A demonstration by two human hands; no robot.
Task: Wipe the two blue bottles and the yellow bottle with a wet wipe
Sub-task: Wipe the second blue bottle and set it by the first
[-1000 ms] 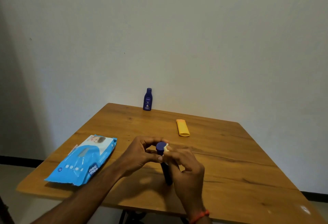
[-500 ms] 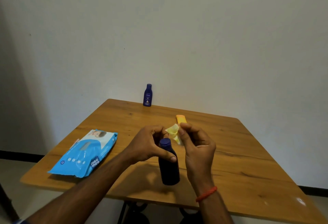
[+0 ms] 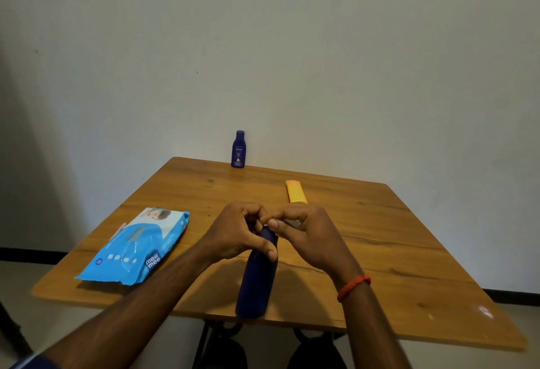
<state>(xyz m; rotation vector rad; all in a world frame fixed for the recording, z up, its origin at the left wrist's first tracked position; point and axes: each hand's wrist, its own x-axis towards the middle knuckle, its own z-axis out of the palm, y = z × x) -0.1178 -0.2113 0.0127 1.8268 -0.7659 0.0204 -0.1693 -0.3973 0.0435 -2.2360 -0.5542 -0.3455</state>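
Near blue bottle (image 3: 257, 278) held upright at table (image 3: 409, 266) front edge, neck gripped by left hand (image 3: 238, 232). Right hand (image 3: 306, 232) curled at cap, pale wipe (image 3: 293, 222) pinched (barely visible). Far blue bottle (image 3: 238, 149) upright at back edge. Yellow bottle (image 3: 295, 192) lying flat. Wipes pack (image 3: 137, 247) at left.

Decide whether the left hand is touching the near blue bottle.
Touching. The head view shows the left hand with its thumb pressed against the near blue bottle, just below the neck.

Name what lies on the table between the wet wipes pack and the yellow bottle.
In the head view, both hands and the dark blue bottle they hold fill the stretch between the wet wipes pack and the yellow bottle.
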